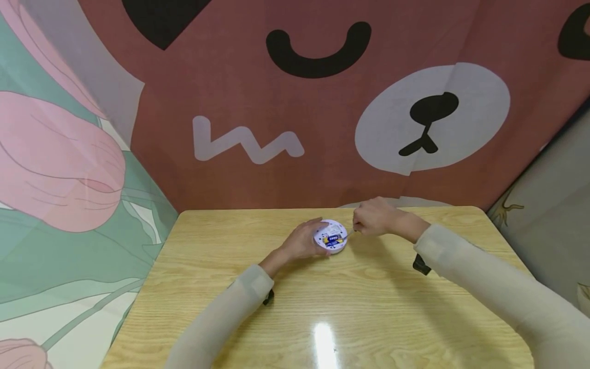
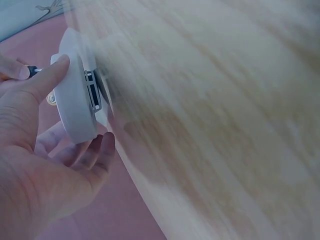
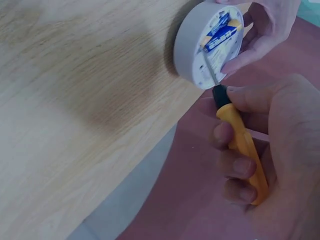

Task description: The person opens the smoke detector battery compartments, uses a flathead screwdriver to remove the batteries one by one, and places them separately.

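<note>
My left hand (image 1: 305,240) grips a round white plastic device (image 1: 342,247) by its rim, tilted up off the wooden table. Its back faces my right hand, and blue-and-yellow batteries (image 3: 223,37) show in that back among small dark holes. The side view reveals a slotted dark part (image 2: 93,90) on the opposite face. In my right hand (image 1: 375,217) is a screwdriver (image 3: 242,140) with a yellow handle and black collar, fingers wrapped around the handle. Its thin metal shaft slants to the device's back, the tip right beside the batteries.
The light wooden table (image 1: 295,318) ends close behind the device. A hanging cloth with a brown bear print (image 1: 239,184) rises at its far edge, and a flowered cloth (image 1: 60,169) hangs to the left. A dark wrist device (image 1: 421,265) sits under the right sleeve.
</note>
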Motion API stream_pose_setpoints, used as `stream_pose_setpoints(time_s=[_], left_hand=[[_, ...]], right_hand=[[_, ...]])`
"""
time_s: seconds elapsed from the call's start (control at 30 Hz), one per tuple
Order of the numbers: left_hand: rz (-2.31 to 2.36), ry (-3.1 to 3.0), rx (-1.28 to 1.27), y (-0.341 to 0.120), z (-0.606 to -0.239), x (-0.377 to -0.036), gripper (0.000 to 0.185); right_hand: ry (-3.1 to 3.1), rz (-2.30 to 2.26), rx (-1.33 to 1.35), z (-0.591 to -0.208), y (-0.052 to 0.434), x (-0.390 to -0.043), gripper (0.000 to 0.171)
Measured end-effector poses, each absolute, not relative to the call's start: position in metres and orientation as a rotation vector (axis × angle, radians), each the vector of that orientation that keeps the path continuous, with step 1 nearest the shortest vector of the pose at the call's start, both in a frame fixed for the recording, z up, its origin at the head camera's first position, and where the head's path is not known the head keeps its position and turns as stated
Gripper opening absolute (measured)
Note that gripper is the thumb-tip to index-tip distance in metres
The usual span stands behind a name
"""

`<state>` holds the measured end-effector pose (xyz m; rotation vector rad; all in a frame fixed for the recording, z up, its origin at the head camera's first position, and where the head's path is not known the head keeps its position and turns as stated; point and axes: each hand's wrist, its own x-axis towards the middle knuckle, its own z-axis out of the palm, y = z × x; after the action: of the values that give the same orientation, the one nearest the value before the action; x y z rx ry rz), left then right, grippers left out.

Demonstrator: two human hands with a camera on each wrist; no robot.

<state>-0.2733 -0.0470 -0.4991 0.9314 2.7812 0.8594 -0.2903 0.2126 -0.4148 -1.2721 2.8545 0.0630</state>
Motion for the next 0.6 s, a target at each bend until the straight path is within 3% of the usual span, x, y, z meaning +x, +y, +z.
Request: stream_pose_setpoints(time_s=[0.17, 0.6], left_hand=[[0.895, 2.779, 0.932, -0.046, -0.499, -0.275, 0.088], [0.833, 2.821, 0.944, -0.043, -0.499, -0.278, 0.090]], right_hand=[[2.874, 0.178, -1.298, -0.407, 0.202, -0.286, 0.042], [2.859, 0.462, -1.159, -0.396, 0.172, -0.278, 0.035]])
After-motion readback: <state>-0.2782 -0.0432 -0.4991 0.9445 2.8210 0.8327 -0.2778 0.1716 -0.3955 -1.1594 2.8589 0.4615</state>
